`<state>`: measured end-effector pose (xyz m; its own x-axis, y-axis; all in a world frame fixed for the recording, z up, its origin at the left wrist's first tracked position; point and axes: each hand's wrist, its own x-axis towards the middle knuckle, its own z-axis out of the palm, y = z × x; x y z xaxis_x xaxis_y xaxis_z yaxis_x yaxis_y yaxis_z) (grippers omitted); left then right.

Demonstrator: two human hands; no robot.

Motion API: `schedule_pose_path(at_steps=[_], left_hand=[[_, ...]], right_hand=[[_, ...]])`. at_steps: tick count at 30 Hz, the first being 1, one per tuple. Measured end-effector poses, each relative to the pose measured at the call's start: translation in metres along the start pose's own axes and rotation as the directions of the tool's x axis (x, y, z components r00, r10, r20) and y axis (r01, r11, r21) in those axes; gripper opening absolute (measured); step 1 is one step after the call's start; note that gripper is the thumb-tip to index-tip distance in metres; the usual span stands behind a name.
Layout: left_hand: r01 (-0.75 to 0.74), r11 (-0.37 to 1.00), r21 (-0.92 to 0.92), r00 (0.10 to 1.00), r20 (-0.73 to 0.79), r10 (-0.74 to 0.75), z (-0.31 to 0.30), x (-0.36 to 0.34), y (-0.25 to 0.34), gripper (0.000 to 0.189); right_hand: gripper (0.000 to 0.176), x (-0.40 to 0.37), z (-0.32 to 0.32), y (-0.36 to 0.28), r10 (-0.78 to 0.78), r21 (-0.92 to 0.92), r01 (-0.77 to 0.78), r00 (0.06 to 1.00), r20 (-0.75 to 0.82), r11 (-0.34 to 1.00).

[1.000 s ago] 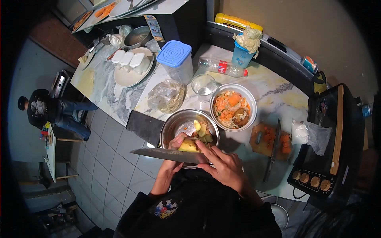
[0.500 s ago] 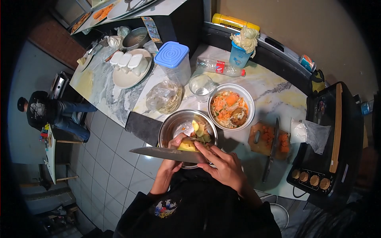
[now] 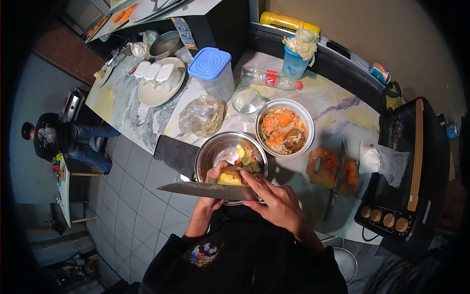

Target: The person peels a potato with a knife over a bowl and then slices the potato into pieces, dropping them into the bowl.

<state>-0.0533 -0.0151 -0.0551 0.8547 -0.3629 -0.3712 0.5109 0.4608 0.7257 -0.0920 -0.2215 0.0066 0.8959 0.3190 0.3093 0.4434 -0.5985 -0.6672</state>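
My left hand is closed round a partly peeled yellow potato above a steel bowl. A large knife lies across in front of the potato, its blade pointing left. My right hand grips the knife at its right end, the fingers reaching to the potato; the handle is hidden. Peelings lie in the steel bowl. Right behind it stands a white bowl of shredded orange and pale vegetables with a brown piece on top.
A cutting board bears orange pieces and a second knife. Beyond the bowls are a glass, a plastic bottle, a blue-lidded container and a bag. A black griddle stands right; a person is far left.
The view has shifted slightly, with the tabletop things a little higher in it. Both hands, the knife and the potato have stayed nearly where they were.
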Motion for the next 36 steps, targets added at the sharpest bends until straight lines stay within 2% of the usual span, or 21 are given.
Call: schedule_pose_path(at_steps=[2, 6, 8, 12, 14, 15, 25, 28, 31, 34, 36], left_hand=[[0.000, 1.000, -0.018, 0.997, -0.076, -0.002, 0.004, 0.000, -0.002, 0.048], [0.014, 0.998, -0.066, 0.993, -0.119, -0.022, 0.015, -0.002, 0.003, 0.042], [0.007, 0.999, -0.044, 0.999, -0.046, -0.009, 0.011, 0.000, 0.003, 0.042], [-0.019, 1.000, -0.025, 0.994, -0.108, 0.017, 0.007, 0.001, 0.000, 0.050], [-0.080, 0.981, 0.174, 0.996, 0.045, 0.074, -0.001, 0.001, 0.002, 0.052], [-0.102, 0.977, 0.187, 0.995, 0.027, 0.099, 0.002, 0.000, 0.003, 0.054], [-0.102, 0.973, 0.209, 0.994, -0.027, 0.110, 0.006, -0.005, 0.007, 0.054], [-0.131, 0.981, 0.146, 0.991, 0.029, 0.128, 0.003, -0.005, 0.008, 0.044], [-0.172, 0.971, 0.168, 0.984, 0.082, 0.160, -0.006, -0.004, 0.003, 0.049], [-0.176, 0.978, 0.113, 0.981, 0.104, 0.165, -0.005, -0.005, 0.001, 0.056], [-0.150, 0.973, 0.179, 0.989, 0.007, 0.151, 0.005, -0.007, 0.003, 0.071]], right_hand=[[0.066, 0.001, 0.000, 0.000, -0.012, -0.006, 0.012, 0.999, -0.045, 1.000], [0.066, 0.000, -0.003, -0.002, 0.016, -0.023, -0.016, 1.000, -0.005, 1.000], [0.065, 0.000, -0.003, -0.002, 0.010, -0.036, -0.010, 1.000, 0.006, 0.999], [0.065, 0.001, -0.003, -0.003, 0.007, -0.046, -0.007, 1.000, 0.000, 0.999], [0.064, 0.002, -0.005, -0.005, 0.011, -0.053, -0.010, 1.000, 0.021, 0.999], [0.064, 0.002, -0.005, -0.005, 0.006, -0.052, -0.005, 1.000, 0.020, 0.999], [0.060, 0.005, -0.005, -0.008, 0.008, -0.011, -0.008, 1.000, -0.008, 1.000], [0.058, 0.005, -0.004, -0.009, 0.009, 0.027, -0.008, 0.999, -0.039, 1.000], [0.058, 0.006, -0.004, -0.013, 0.018, 0.067, -0.015, 0.998, -0.053, 0.998], [0.058, 0.007, -0.006, -0.017, 0.044, 0.090, -0.040, 0.998, -0.046, 0.995], [0.058, 0.007, -0.005, -0.017, 0.043, 0.092, -0.039, 0.998, -0.044, 0.995]])
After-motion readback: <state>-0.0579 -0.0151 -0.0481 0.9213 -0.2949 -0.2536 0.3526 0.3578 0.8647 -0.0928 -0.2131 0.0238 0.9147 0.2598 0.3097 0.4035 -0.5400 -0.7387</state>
